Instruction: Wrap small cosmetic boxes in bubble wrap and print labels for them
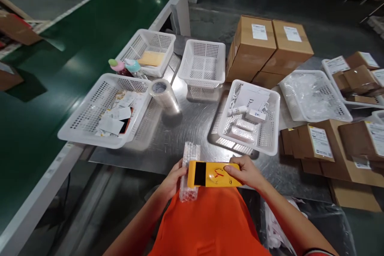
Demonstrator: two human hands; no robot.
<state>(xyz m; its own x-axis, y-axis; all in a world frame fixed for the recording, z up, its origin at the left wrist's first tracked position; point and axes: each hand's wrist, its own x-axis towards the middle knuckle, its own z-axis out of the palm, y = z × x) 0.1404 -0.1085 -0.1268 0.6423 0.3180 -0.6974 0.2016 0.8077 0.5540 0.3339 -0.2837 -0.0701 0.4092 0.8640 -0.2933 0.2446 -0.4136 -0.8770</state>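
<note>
At the metal table (192,122), bubble-wrapped pack (192,152) is gripped by left hand (174,177), yellow tool (216,175) by right hand (247,172); pack might be crushed (tool pressed too hard).

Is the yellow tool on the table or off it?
Off: the right hand grips the yellow tool across the bubble-wrapped pack.

A broad, dark green, flat conveyor belt (90,20) runs along the left; a pink-topped plastic bottle (118,67) with a green cap stands between two white perforated plastic baskets (79,114); farther right, brown cardboard boxes (255,54) with white paper labels (259,32) stand together near crumpled clear plastic (312,92)
</note>
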